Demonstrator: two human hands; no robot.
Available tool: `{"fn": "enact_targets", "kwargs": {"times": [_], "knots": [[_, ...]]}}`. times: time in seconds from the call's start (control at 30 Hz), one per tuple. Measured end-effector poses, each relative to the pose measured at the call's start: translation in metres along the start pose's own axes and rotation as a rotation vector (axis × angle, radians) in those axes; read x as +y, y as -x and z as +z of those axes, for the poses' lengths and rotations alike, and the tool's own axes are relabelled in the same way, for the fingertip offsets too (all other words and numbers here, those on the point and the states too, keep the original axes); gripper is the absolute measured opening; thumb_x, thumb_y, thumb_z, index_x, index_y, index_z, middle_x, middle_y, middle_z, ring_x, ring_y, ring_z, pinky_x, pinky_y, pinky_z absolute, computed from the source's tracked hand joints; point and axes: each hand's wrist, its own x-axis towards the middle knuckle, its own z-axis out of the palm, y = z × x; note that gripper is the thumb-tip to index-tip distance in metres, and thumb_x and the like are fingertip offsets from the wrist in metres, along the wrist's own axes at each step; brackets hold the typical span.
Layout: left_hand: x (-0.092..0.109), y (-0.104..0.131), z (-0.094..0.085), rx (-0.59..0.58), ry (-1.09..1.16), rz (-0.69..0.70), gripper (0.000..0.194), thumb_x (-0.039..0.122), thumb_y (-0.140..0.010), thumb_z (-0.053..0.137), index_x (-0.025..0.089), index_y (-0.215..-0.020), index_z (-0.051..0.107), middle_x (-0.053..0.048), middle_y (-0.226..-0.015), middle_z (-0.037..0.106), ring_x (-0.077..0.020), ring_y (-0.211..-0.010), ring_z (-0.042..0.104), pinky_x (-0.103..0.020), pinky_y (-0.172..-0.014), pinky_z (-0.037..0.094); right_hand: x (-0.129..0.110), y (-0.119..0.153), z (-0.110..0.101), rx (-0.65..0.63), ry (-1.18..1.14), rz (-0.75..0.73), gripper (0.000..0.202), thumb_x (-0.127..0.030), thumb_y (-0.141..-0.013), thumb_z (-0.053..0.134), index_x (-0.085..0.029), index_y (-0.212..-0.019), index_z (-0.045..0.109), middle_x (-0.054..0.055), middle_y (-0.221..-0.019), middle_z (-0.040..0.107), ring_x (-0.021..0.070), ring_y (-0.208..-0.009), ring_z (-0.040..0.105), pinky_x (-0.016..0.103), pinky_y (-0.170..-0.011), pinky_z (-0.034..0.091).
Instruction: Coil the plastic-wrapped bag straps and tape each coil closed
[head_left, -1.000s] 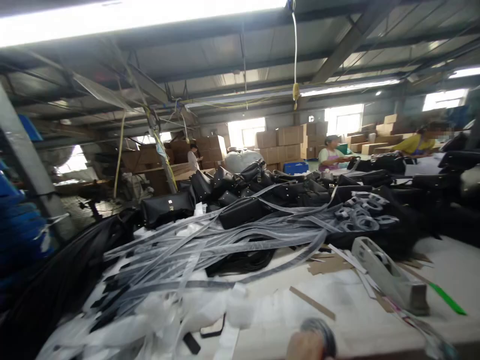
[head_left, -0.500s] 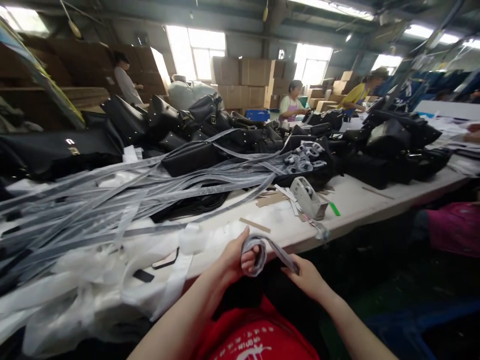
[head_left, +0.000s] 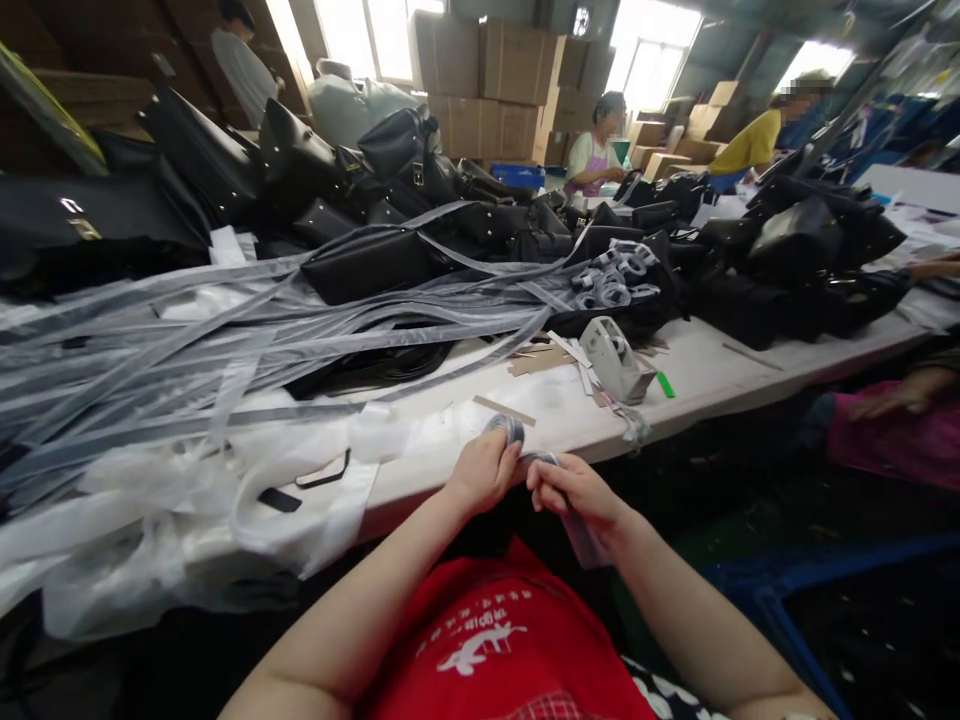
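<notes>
My left hand point(head_left: 484, 468) is closed round a coiled grey strap point(head_left: 508, 430) wrapped in clear film, just over the table's front edge. Close on its right, my right hand point(head_left: 574, 492) pinches the strap's loose part, and a filmy end hangs below the fingers. Many long grey wrapped straps point(head_left: 360, 345) lie across the table at the left. Several rolled straps point(head_left: 615, 275) sit piled beyond my hands, by the black bags.
A tape dispenser point(head_left: 615, 360) stands near the front edge of the white table point(head_left: 705, 370), beside a green piece point(head_left: 665, 384). Black bags point(head_left: 375, 260) are heaped behind. Crumpled clear plastic point(head_left: 172, 510) lies front left. Several people are farther off; a blue frame point(head_left: 772, 600) is low right.
My left hand has turned over round the coil, which looks smaller and tighter. My right hand has come closer to it. The view has tilted down, showing more of the red apron.
</notes>
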Motion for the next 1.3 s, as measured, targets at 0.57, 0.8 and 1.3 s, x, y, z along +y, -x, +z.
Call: {"fn": "enact_targets", "kwargs": {"times": [0.57, 0.8, 1.3], "knots": [[-0.007, 0.009, -0.024, -0.669, 0.826, -0.578, 0.059, 0.064, -0.089, 0.036, 0.015, -0.069, 0.061, 0.006, -0.036, 0.036, -0.0097, -0.029, 0.032, -0.021, -0.034, 0.026, -0.001, -0.006, -0.036, -0.063, 0.997, -0.099, 0.054, -0.057, -0.096, 0.032, -0.018, -0.081, 0.066, 0.002, -0.068, 0.062, 0.0151, -0.065, 0.052, 0.026, -0.063, 0.036], [0.002, -0.004, -0.009, -0.326, 1.391, -0.642, 0.064, 0.059, -0.095, 0.026, 0.01, -0.073, 0.062, 0.008, -0.039, 0.03, -0.0057, -0.032, 0.027, -0.019, -0.041, 0.038, 0.057, -0.022, 0.031, 0.172, 0.181, -0.065, 0.06, -0.071, -0.089, 0.031, -0.017, -0.103, 0.052, 0.0, -0.062, 0.054, 0.0119, -0.048, 0.047, 0.025, -0.047, 0.038], [-0.025, 0.025, -0.005, -0.484, 0.252, -0.233, 0.036, 0.045, -0.083, 0.059, 0.018, -0.105, 0.07, -0.005, -0.103, 0.072, -0.0207, -0.093, 0.064, -0.029, -0.085, 0.047, 0.022, -0.01, -0.023, -0.387, 0.618, 0.356, 0.052, -0.063, -0.088, 0.044, -0.014, -0.097, 0.059, -0.002, -0.059, 0.054, 0.0103, -0.049, 0.053, 0.02, -0.046, 0.041]]}}
